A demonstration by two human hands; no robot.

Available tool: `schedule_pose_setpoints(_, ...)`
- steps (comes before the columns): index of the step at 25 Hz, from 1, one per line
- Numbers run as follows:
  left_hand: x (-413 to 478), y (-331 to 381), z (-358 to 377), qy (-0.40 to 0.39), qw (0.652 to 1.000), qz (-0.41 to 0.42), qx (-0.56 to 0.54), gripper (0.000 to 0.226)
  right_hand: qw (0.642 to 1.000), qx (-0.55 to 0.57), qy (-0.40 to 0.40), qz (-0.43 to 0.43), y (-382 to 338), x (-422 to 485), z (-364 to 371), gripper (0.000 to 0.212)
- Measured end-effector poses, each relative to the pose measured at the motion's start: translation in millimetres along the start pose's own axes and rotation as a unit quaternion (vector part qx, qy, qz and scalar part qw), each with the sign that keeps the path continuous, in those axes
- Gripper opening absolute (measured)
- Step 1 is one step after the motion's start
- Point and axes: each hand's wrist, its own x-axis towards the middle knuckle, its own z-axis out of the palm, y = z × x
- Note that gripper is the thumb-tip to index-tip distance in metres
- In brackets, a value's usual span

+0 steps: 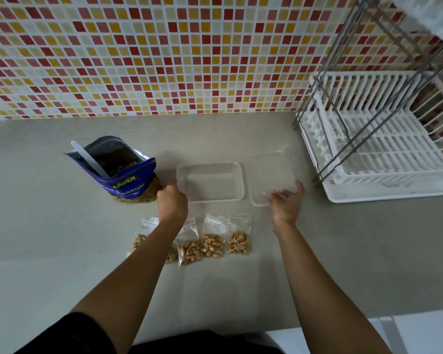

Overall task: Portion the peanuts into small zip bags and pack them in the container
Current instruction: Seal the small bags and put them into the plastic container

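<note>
A clear rectangular plastic container point(237, 183) sits empty on the grey counter. My left hand point(172, 201) grips its left rim. To its right lies the clear lid point(271, 172), and my right hand point(287, 204) holds the lid's near edge. Several small zip bags of peanuts point(212, 245) lie in a row nearer to me; my left forearm covers part of the leftmost ones. An open blue peanut bag point(125, 178) stands at the left with a white scoop point(88, 158) sticking out of it.
A white dish rack point(384, 159) with a metal wire frame point(363, 116) stands at the right against the mosaic tiled wall point(164, 54). The counter's front edge point(343, 320) runs close to my body.
</note>
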Motion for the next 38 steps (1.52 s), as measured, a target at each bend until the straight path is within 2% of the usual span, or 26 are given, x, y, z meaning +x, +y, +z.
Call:
schedule_pose_setpoints(2,1,-1,0,0.005,1.000,0.004,-0.006,0.033,0.990,-0.136,0.006,-0.025,9,1,-2,0.072)
schedule_pose_setpoints(4,2,0,0,0.009,1.000,0.015,-0.001,0.033,0.974,-0.219,0.006,-0.061,15,3,-4,0.074)
schedule_pose_setpoints(7,3,-1,1,0.018,1.000,0.021,0.001,0.031,0.953,-0.292,0.006,-0.080,18,5,-3,0.075)
schedule_pose_setpoints(11,4,-3,0,0.012,1.000,0.015,-0.009,0.024,0.923,-0.381,0.037,-0.050,8,-4,2,0.069)
schedule_pose_setpoints(14,-8,-4,-3,0.032,0.999,0.020,-0.025,0.029,0.921,-0.375,0.039,-0.101,-3,-14,-1,0.057)
schedule_pose_setpoints(15,-17,-8,-3,0.049,0.997,0.030,-0.045,0.029,0.922,-0.362,0.022,-0.133,-6,-21,-2,0.050)
schedule_pose_setpoints(17,-44,-21,2,0.056,0.991,0.106,-0.059,0.024,0.919,-0.346,-0.050,-0.183,-2,-45,-6,0.030)
schedule_pose_setpoints(19,-71,-36,14,0.020,0.976,0.215,0.029,0.020,0.897,-0.376,-0.139,-0.184,12,-76,-10,0.018)
schedule_pose_setpoints(21,-87,-44,24,-0.010,0.954,0.264,0.144,0.016,0.877,-0.413,-0.187,-0.159,29,-95,-12,0.018)
schedule_pose_setpoints(23,-91,-40,26,-0.034,0.936,0.277,0.215,0.014,0.871,-0.424,-0.197,-0.149,37,-101,-15,0.023)
schedule_pose_setpoints(25,-90,-32,25,-0.051,0.920,0.297,0.250,0.016,0.883,-0.408,-0.177,-0.147,35,-98,-19,0.029)
schedule_pose_setpoints(29,-88,-14,29,-0.075,0.908,0.301,0.283,0.022,0.885,-0.416,-0.156,-0.140,33,-87,-24,0.033)
schedule_pose_setpoints(34,-97,-7,43,-0.140,0.929,0.241,0.243,0.035,0.891,-0.407,-0.147,-0.135,29,-95,-28,0.031)
schedule_pose_setpoints(38,-98,0,48,-0.145,0.950,0.222,0.165,0.035,0.892,-0.405,-0.153,-0.131,32,-103,-32,0.028)
